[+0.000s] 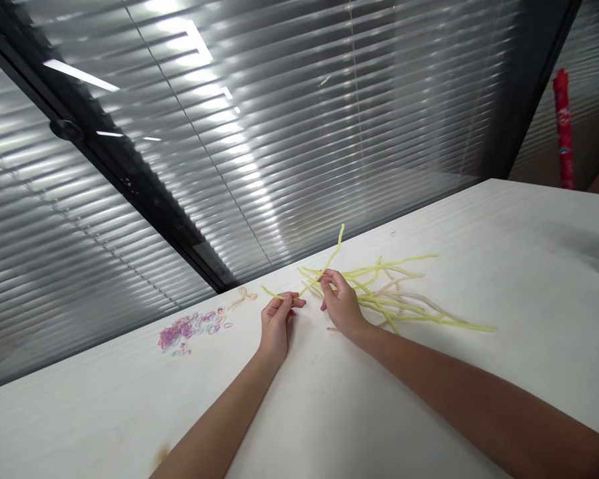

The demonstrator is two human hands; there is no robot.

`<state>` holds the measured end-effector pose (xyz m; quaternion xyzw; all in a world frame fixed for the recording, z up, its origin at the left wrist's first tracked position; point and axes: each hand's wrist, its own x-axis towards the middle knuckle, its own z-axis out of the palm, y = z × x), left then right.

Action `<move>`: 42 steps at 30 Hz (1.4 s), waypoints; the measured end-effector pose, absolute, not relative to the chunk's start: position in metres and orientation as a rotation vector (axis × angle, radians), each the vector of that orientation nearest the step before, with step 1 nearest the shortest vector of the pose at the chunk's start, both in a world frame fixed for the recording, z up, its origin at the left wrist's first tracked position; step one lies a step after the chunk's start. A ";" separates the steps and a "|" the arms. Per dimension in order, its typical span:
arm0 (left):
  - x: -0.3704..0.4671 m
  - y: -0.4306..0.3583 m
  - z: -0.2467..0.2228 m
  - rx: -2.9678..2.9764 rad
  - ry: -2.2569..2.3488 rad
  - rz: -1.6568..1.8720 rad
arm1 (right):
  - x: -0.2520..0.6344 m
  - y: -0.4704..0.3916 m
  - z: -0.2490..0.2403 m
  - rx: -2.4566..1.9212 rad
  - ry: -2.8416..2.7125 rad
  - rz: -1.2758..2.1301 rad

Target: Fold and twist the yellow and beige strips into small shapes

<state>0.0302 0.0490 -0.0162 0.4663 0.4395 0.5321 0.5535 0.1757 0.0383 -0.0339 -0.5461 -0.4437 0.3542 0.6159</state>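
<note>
Strand, yellow, is in both hands over the white table, pinched by the left hand near one end and by the right hand farther along. Loose yellow and beige strands lie crossed beside the right hand. Left of the left hand lie a beige twist and heaped coloured bands.

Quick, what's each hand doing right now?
Left hand: closed, pinching a yellow strand.
Right hand: closed, fingertips pinching the same yellow strand.
</note>
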 end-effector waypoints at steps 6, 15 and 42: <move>0.031 0.048 -0.015 1.131 1.044 1.240 | 0.175 0.038 -0.033 -1.235 -1.001 0.793; 0.032 0.047 -0.015 1.144 1.032 1.232 | 0.176 0.039 -0.033 -1.233 -0.983 0.793; 0.031 0.048 -0.015 1.164 1.030 1.231 | 0.175 0.039 -0.033 -1.178 -0.927 0.799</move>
